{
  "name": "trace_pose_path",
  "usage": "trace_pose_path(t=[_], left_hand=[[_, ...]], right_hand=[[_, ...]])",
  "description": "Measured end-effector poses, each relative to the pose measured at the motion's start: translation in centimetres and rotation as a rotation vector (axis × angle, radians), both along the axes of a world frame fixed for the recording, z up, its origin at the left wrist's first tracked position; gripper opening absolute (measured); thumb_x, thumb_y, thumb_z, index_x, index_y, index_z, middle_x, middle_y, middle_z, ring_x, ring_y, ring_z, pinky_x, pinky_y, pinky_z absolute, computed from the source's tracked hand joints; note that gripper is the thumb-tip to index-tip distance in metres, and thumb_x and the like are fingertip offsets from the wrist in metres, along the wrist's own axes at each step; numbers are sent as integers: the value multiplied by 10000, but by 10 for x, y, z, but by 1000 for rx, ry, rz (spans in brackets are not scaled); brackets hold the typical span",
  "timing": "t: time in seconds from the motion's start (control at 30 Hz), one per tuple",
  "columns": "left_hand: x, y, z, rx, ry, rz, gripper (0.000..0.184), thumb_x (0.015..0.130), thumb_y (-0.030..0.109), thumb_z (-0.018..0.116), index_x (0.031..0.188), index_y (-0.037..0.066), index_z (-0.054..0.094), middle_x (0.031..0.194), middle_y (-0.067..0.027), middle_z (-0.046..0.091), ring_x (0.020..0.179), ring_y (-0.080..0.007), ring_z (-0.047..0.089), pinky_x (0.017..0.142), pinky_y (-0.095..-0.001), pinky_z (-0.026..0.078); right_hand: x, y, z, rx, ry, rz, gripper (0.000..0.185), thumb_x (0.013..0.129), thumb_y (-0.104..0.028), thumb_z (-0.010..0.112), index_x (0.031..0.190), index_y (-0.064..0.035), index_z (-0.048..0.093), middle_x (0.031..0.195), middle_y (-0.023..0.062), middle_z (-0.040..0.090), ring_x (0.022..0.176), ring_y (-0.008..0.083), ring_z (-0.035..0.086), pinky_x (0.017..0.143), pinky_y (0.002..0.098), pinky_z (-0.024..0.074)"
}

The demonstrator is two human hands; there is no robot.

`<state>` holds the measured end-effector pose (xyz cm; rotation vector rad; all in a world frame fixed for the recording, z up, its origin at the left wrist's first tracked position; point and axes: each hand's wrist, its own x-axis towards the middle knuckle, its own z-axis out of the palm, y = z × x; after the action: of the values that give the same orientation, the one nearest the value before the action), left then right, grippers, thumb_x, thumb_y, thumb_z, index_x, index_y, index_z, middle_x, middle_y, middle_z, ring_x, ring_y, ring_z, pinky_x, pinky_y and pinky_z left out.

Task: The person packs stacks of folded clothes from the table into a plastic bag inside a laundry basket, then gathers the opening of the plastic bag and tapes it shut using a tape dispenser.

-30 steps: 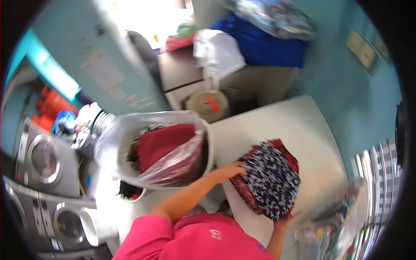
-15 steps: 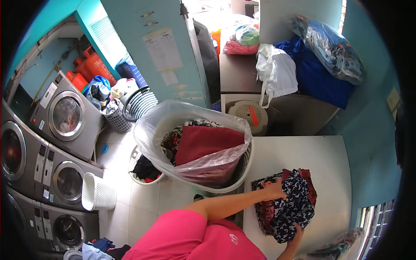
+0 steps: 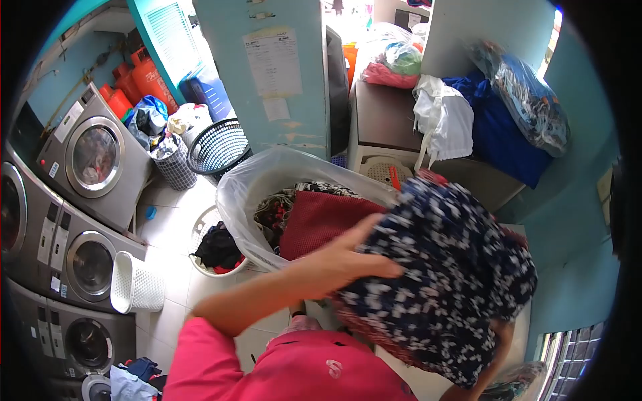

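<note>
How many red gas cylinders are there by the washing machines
3 visible: the right cylinder near the louvred panel, the middle cylinder left of it, and the front cylinder lowest, beyond the uppermost washing machine. More could be hidden behind.

This looks like a commercial laundry: several grey front-loading machines (image 3: 92, 266) line the left side, with clothes (image 3: 95, 164) showing behind one round glass door. A round white basket (image 3: 196, 238) and a checked basket (image 3: 176, 168) hold clothing on the tiled floor (image 3: 175, 273), a filled clear plastic bag (image 3: 528, 90) lies opposite, and red gas cylinders (image 3: 151, 77) stand beyond the machines.
</note>
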<state>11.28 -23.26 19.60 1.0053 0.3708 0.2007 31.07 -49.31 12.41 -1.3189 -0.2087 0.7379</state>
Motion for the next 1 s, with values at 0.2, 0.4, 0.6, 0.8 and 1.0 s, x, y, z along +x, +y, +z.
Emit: trace_pose_path(t=[0.2, 0.4, 0.6, 0.8, 1.0], left_hand=[[-106, 63, 23, -119, 208, 385, 658, 696, 42, 648, 1279, 41, 343, 1042, -116, 577, 847, -191, 616, 717, -310, 529], [-138, 120, -17, -220, 253, 532, 470, 727, 68, 591, 1166, 14, 433, 978, -130, 603, 771, -201, 639, 679, -328, 553], [-131, 158, -49, -246, 237, 543, 295, 745, 103, 599, 1007, -13, 528, 909, -137, 634, 757, -216, 646, 708, -341, 549], [-128, 186, -173, -371, 454, 428, 299, 756, 75, 603, 1035, 44, 500, 893, -113, 620, 733, -225, 643, 671, -390, 560], [-141, 175, -174, -73, 665, 489, 308, 808, 127, 539, 1101, 51, 483, 1002, -118, 586, 915, -206, 577, 783, -340, 477]], right_hand=[[-28, 150, 37, -94, -47, 435, 666, 515, -44, 653, 1152, 38, 478, 1030, 115, 596, 876, 233, 599, 856, 340, 438], [-60, 251, 27, -80, 215, 680, 472, 650, -33, 612, 1104, 23, 492, 973, 124, 604, 798, 202, 621, 723, 317, 524], [-40, 292, -10, 18, 337, 726, 421, 687, -5, 568, 1102, -4, 496, 971, 126, 604, 803, 210, 624, 718, 351, 537], [-29, 278, -119, -286, 150, 696, 505, 671, 0, 592, 1158, -39, 466, 1022, 93, 587, 855, 206, 601, 755, 365, 508], [-36, 270, -110, -293, 195, 607, 491, 686, 20, 601, 1145, -57, 442, 998, 72, 584, 889, 170, 579, 763, 287, 494]])
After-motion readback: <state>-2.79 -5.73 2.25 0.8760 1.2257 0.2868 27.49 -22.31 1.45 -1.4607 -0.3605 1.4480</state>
